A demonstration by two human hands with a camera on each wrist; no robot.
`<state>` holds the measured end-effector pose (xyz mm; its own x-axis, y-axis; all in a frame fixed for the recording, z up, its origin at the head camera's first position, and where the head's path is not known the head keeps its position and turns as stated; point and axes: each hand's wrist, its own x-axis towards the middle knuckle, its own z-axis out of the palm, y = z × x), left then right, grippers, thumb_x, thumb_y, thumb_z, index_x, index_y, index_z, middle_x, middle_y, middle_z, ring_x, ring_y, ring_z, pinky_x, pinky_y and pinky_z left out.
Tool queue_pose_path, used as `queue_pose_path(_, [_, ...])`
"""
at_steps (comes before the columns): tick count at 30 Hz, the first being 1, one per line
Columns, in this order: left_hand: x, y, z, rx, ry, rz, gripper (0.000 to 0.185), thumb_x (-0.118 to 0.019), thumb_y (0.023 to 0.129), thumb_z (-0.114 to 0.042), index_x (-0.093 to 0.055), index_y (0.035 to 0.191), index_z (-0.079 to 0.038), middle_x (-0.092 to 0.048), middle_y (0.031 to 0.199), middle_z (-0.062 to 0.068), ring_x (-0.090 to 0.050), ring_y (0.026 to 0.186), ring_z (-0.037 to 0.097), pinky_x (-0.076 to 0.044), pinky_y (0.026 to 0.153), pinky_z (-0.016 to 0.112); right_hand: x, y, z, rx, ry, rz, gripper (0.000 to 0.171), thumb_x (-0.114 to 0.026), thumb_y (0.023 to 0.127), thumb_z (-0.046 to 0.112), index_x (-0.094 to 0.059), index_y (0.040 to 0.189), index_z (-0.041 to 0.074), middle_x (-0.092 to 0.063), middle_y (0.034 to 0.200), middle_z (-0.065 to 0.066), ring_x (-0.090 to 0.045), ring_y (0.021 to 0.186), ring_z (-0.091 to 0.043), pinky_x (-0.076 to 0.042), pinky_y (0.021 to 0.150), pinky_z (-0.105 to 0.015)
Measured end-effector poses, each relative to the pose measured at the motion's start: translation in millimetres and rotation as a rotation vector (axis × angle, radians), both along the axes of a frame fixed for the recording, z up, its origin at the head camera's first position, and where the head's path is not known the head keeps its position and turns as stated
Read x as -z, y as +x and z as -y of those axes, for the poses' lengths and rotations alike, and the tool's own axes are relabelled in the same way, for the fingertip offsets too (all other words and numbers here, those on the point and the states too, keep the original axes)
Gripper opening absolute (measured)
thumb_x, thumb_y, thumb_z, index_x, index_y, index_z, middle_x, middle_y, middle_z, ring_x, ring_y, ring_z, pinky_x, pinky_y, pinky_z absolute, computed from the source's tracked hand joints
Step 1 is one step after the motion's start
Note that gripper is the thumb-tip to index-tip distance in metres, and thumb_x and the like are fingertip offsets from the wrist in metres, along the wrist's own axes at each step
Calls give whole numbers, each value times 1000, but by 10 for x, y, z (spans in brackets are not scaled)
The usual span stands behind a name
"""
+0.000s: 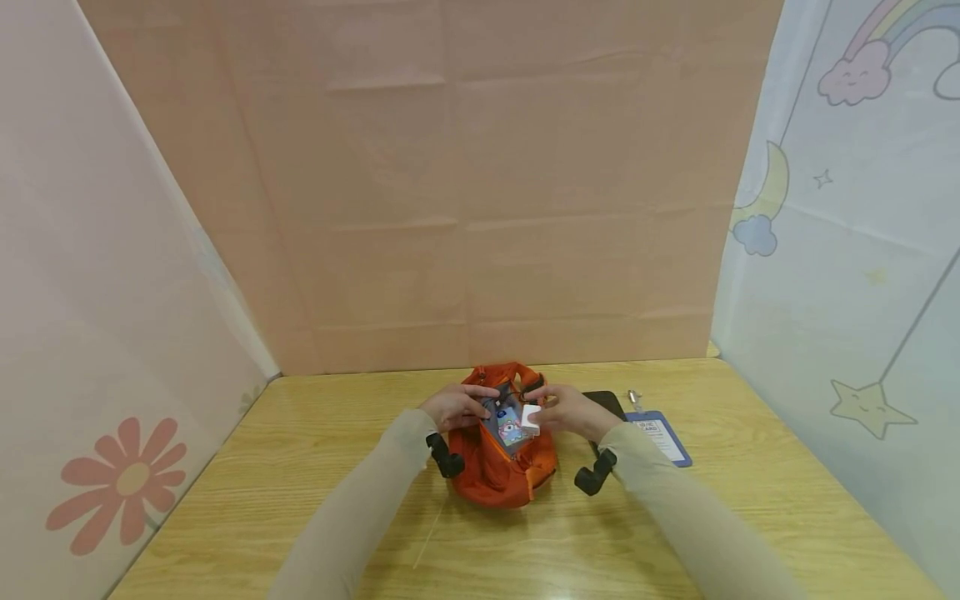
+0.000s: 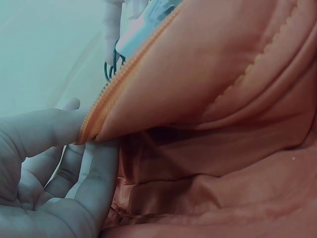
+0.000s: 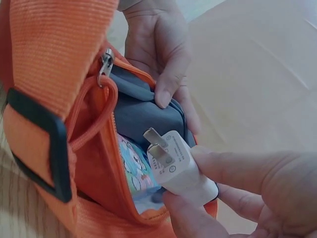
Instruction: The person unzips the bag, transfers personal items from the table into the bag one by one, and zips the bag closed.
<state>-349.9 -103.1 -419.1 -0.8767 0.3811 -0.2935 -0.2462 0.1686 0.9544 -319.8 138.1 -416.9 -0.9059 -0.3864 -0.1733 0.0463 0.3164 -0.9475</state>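
An orange bag [image 1: 491, 477] with a grey lining lies on the table, its zipped mouth spread wide. My left hand [image 1: 452, 407] pinches the zippered edge [image 2: 106, 106] of the bag between thumb and fingers. In my right hand [image 1: 567, 411] is a white charger plug [image 3: 182, 171], pinched between thumb and fingers over the opening. Its two metal prongs [image 3: 159, 148] point toward the bag. Inside the bag shows a colourful cartoon-printed item [image 3: 133, 166]; its lower part is hidden. A metal zipper pull [image 3: 106, 64] hangs near one end of the mouth.
To the right of the bag lies a dark flat item [image 1: 604, 403], partly covered by my right hand and wrist. A blue-framed ID card holder [image 1: 681, 450] with a metal clip lies beside it. Fabric-covered walls [image 1: 465, 250] enclose the wooden table [image 1: 315, 467] at back and sides.
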Motion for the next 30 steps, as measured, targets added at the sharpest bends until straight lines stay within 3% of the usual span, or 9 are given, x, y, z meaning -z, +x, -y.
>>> queue_pose_path(8, [-18, 1, 5, 14, 4, -3, 48, -62, 86, 10, -61, 131, -4, -59, 129, 17, -63, 83, 14, -54, 75, 27, -7, -64, 130, 13, 61, -13, 47, -67, 88, 1, -52, 131, -8, -59, 96, -14, -63, 81, -15, -55, 84, -37])
queue_pose_path(17, [-29, -1, 1, 11, -12, 2, 47, -62, 86, 10, -61, 130, -4, -62, 121, 13, -62, 81, 14, -53, 74, 27, 22, -89, 235, 56, 73, 6, 45, -67, 88, 0, -53, 130, -9, -59, 110, -21, -64, 83, -16, -56, 79, -32])
queue_pose_path(30, [-32, 2, 3, 36, -22, -7, 47, -61, 86, 9, -60, 132, -3, -59, 126, 18, -61, 80, 14, -52, 73, 25, 70, -99, 349, 73, 156, -32, 42, -72, 84, 2, -58, 123, -6, -62, 103, -17, -64, 76, -16, -57, 76, -33])
